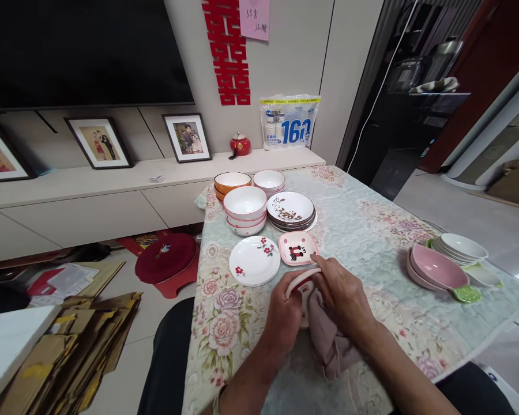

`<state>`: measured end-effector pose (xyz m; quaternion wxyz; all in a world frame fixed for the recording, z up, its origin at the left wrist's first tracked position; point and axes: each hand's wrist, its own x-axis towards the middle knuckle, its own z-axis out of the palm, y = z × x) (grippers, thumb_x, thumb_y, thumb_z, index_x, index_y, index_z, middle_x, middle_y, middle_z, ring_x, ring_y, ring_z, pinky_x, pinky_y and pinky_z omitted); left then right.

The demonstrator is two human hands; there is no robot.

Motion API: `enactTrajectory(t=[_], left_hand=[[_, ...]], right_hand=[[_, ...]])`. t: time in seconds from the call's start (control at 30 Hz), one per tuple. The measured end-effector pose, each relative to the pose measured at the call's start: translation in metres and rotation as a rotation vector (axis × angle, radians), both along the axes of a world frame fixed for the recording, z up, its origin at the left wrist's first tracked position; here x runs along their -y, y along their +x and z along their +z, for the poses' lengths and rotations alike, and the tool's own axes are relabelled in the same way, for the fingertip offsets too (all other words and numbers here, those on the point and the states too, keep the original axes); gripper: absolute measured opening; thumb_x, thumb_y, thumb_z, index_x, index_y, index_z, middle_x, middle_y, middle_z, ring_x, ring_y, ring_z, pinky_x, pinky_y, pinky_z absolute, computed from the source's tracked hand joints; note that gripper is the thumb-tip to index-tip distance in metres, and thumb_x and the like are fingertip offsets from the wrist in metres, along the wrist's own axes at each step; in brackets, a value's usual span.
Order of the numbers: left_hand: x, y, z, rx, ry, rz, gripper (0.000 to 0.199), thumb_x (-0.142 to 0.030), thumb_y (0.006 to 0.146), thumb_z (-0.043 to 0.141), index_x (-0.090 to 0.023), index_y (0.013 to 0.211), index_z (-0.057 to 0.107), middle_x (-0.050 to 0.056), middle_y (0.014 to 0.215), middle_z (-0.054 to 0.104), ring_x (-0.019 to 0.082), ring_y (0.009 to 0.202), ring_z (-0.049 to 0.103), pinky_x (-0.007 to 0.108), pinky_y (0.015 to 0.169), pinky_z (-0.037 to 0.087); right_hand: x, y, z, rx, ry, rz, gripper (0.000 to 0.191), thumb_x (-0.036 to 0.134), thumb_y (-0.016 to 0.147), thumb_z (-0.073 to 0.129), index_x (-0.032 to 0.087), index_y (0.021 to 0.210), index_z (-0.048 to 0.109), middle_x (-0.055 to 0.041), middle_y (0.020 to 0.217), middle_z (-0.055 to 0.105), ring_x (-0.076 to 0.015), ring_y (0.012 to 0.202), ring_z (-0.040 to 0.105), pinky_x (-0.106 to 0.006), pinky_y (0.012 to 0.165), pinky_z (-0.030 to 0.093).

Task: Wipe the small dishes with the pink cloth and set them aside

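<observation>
My left hand [284,316] grips the left side of a small pink-rimmed dish [304,278], which is tilted up on its edge. My right hand [343,293] presses a mauve cloth [328,340] against the dish, with the cloth hanging below. Just beyond lies a square pink dish [297,248] with a cartoon figure. To its left is a white plate with red flowers [254,261]. Behind them stand stacked white bowls [245,203], orange bowls [232,180], another white bowl [269,180] and a stack of dark-rimmed plates [291,208].
On the right of the flowered tablecloth [227,340] are pink bowls [440,266] and stacked white bowls [464,246] with green handles. A red stool [166,259] and flattened cardboard [47,357] are at the left. Photo frames [187,138] line the ledge behind.
</observation>
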<state>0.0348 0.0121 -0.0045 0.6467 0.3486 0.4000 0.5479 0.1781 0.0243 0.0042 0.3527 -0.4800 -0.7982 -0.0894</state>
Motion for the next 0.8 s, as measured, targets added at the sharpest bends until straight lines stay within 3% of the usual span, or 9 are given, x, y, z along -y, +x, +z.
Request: enactTrajectory(t=[0.17, 0.3, 0.43, 0.53, 0.67, 0.8], left_hand=[[0.0, 0.002, 0.012, 0.164, -0.178, 0.16, 0.039, -0.013, 0.061, 0.064, -0.015, 0.099, 0.069, 0.005, 0.086, 0.073, 0.018, 0.074, 0.064, 0.029, 0.069, 0.05], [-0.001, 0.0, 0.021, 0.236, -0.219, 0.176, 0.041, -0.014, 0.059, 0.069, -0.014, 0.1, 0.068, 0.003, 0.079, 0.071, 0.016, 0.069, 0.062, 0.028, 0.067, 0.049], [-0.001, -0.003, 0.02, 0.168, -0.137, -0.048, 0.037, -0.012, 0.061, 0.068, -0.013, 0.097, 0.071, 0.004, 0.079, 0.071, 0.016, 0.072, 0.06, 0.027, 0.069, 0.047], [0.0, -0.006, 0.012, 0.041, -0.045, -0.159, 0.032, -0.013, 0.065, 0.069, -0.016, 0.097, 0.072, 0.004, 0.085, 0.071, 0.017, 0.078, 0.059, 0.026, 0.071, 0.046], [0.0, -0.006, 0.0, -0.117, 0.017, -0.083, 0.018, -0.022, 0.074, 0.069, -0.018, 0.091, 0.073, 0.002, 0.081, 0.068, 0.016, 0.075, 0.056, 0.024, 0.069, 0.044], [0.001, 0.0, -0.002, -0.02, 0.019, 0.021, 0.019, -0.029, 0.077, 0.07, -0.018, 0.092, 0.072, 0.003, 0.086, 0.07, 0.016, 0.078, 0.059, 0.025, 0.072, 0.046]], right_hand=[[0.002, -0.006, -0.005, -0.106, -0.23, -0.069, 0.03, 0.024, 0.098, 0.043, 0.015, 0.124, 0.055, -0.0118, 0.104, 0.072, -0.0254, 0.09, 0.071, -0.035, 0.073, 0.056], [0.002, -0.003, 0.002, -0.185, -0.424, -0.047, 0.026, 0.025, 0.099, 0.042, 0.02, 0.118, 0.058, -0.0067, 0.101, 0.074, -0.0225, 0.087, 0.072, -0.032, 0.071, 0.056], [0.0, 0.012, 0.009, -0.032, -0.196, 0.001, 0.031, 0.016, 0.095, 0.041, 0.016, 0.123, 0.057, -0.0106, 0.1, 0.071, -0.0224, 0.087, 0.07, -0.031, 0.071, 0.054], [0.001, 0.019, 0.014, 0.207, -0.052, 0.043, 0.036, 0.007, 0.09, 0.04, 0.013, 0.121, 0.058, -0.0077, 0.081, 0.065, -0.0207, 0.07, 0.064, -0.029, 0.059, 0.049], [0.004, 0.014, 0.016, 0.219, -0.006, 0.067, 0.033, 0.01, 0.094, 0.038, 0.013, 0.121, 0.057, -0.0063, 0.077, 0.064, -0.0189, 0.067, 0.063, -0.027, 0.057, 0.048], [0.002, 0.006, 0.009, 0.006, -0.096, -0.008, 0.03, 0.023, 0.1, 0.039, 0.014, 0.125, 0.053, -0.011, 0.094, 0.071, -0.0216, 0.08, 0.07, -0.029, 0.066, 0.052]])
